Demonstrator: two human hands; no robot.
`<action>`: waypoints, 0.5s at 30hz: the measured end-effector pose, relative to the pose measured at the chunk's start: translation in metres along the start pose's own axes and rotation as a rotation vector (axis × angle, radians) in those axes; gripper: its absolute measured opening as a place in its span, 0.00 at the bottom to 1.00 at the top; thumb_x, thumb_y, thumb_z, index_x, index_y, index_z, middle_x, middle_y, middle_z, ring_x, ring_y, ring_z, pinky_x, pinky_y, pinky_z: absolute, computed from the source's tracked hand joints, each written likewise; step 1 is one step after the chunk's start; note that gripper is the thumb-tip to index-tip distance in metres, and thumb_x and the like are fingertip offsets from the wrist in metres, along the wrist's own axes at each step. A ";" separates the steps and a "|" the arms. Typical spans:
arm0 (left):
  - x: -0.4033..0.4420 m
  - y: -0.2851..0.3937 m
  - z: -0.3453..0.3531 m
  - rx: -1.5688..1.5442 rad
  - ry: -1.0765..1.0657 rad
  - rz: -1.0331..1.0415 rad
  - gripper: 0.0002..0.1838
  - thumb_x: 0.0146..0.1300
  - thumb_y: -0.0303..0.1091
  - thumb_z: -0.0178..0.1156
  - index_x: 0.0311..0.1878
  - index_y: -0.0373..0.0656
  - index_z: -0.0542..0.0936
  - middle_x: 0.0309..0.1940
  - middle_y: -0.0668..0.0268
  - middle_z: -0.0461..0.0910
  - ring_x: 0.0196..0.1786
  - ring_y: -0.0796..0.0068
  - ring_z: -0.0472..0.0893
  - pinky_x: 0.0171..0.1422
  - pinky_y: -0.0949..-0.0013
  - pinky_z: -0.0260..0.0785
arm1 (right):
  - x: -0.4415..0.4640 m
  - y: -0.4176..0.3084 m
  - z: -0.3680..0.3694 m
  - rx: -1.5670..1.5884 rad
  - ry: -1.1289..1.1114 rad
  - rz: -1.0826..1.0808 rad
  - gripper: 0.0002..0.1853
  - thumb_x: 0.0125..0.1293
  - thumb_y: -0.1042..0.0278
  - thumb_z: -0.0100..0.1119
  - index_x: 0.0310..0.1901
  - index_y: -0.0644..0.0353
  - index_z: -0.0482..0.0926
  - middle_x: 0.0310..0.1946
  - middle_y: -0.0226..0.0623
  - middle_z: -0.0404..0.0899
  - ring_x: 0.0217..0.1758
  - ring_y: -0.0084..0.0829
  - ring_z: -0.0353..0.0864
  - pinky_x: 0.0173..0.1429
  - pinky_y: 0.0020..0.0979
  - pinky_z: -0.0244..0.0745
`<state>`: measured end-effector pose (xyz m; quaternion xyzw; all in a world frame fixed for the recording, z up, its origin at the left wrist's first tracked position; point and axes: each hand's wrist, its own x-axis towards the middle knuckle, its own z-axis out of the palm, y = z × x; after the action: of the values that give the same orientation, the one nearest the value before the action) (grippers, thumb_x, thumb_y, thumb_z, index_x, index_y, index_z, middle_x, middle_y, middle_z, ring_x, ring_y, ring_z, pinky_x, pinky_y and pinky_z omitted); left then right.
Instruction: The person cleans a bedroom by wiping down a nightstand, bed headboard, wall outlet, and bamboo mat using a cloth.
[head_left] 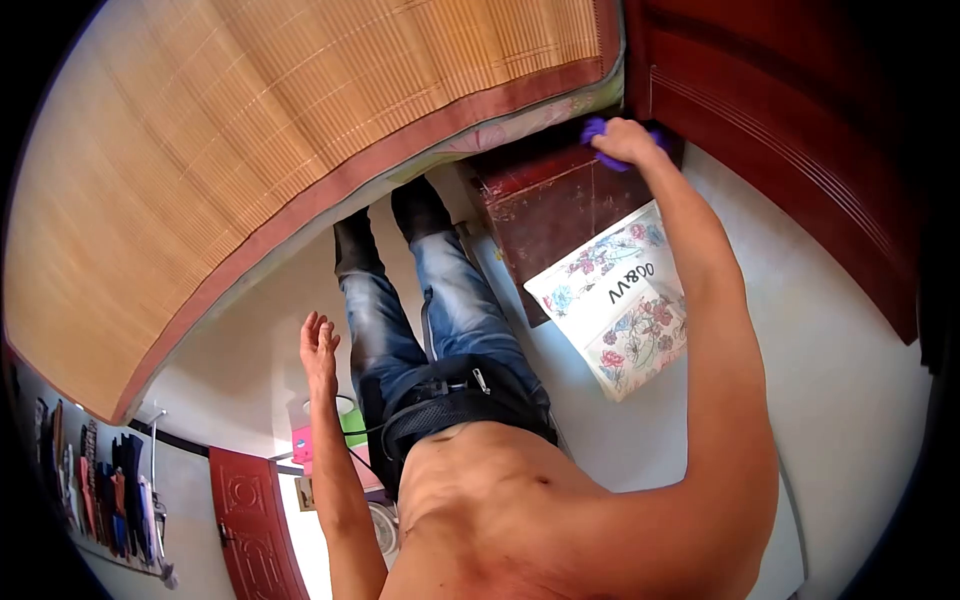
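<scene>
My right hand is closed around a crumpled purple cloth, which shows on both sides of the fingers. It rests at the top of a dark red wooden chest with a scuffed, worn surface. A white sheet or mat printed with flowers and large black characters hangs or lies against the chest, below my right forearm. My left hand is held out in the air beside my legs, with nothing in it and its fingers loosely apart.
A bed with a bamboo mat fills the upper left, close to the chest. A dark red wooden panel stands at the upper right. Hanging clothes, a red door and a pink and green box are at the lower left.
</scene>
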<state>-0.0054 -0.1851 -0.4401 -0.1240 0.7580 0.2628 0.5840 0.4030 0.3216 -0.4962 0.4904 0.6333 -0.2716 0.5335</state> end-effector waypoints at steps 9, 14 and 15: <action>-0.007 0.008 -0.001 -0.025 0.008 0.024 0.29 0.73 0.42 0.56 0.72 0.39 0.63 0.67 0.53 0.69 0.65 0.62 0.74 0.64 0.60 0.71 | -0.016 -0.211 0.065 -0.053 -0.250 -0.506 0.30 0.53 0.47 0.57 0.51 0.62 0.84 0.53 0.50 0.82 0.56 0.47 0.82 0.60 0.43 0.76; -0.005 0.011 0.001 -0.029 -0.002 0.062 0.34 0.71 0.48 0.59 0.72 0.38 0.62 0.66 0.52 0.69 0.66 0.61 0.73 0.66 0.59 0.70 | -0.005 -0.149 0.047 0.154 -0.183 -0.421 0.31 0.52 0.42 0.59 0.43 0.66 0.85 0.46 0.56 0.83 0.49 0.48 0.84 0.54 0.41 0.78; -0.004 0.012 0.003 -0.027 -0.009 0.056 0.34 0.71 0.48 0.59 0.72 0.39 0.62 0.66 0.52 0.69 0.66 0.61 0.73 0.66 0.60 0.70 | 0.006 -0.113 0.040 0.074 -0.203 -0.328 0.28 0.54 0.42 0.57 0.38 0.64 0.86 0.38 0.55 0.84 0.43 0.48 0.86 0.49 0.40 0.79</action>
<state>-0.0078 -0.1739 -0.4341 -0.1097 0.7550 0.2897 0.5780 0.3171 0.2468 -0.5331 0.3700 0.6372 -0.4262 0.5249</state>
